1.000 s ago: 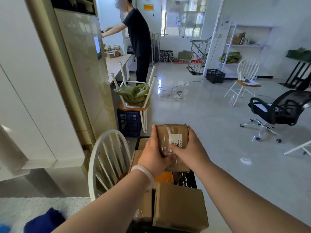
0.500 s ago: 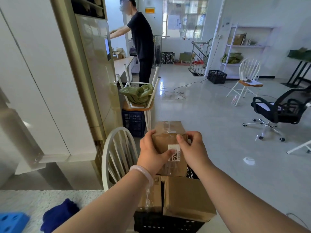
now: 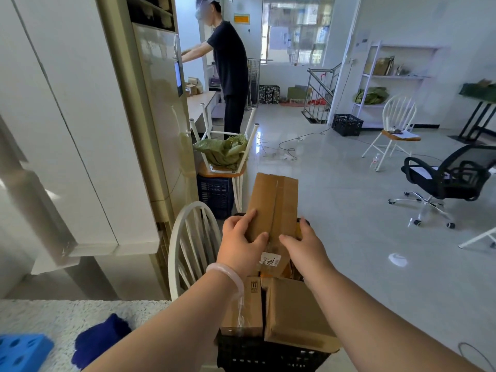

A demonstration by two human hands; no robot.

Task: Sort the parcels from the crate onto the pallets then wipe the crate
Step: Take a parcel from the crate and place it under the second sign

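Since the earlier frame the held parcel (image 3: 273,208) has been turned: its long taped face now points up toward the camera, its far end is raised, and its white label (image 3: 269,261) has shifted to the near end, between the two wrists.

The left hand (image 3: 240,247) grips the parcel's near left side, with the thumb laid on the top face and the fingers (image 3: 251,216) curled along the left edge. The right hand (image 3: 306,251) grips the near right side, with the thumb on the top face and the fingers wrapped round the right edge. A pale bracelet (image 3: 228,275) sits on the left wrist.

The parcel is held above the far end of the black crate (image 3: 268,355). A large box (image 3: 295,312) and a narrower box (image 3: 247,310) lie side by side in the crate, touching.

A white chair (image 3: 188,245) stands just left of the crate. On the speckled tabletop (image 3: 53,312) at lower left lie a dark blue cloth (image 3: 102,336) and a blue block (image 3: 21,350). Another person (image 3: 228,63) stands well beyond.
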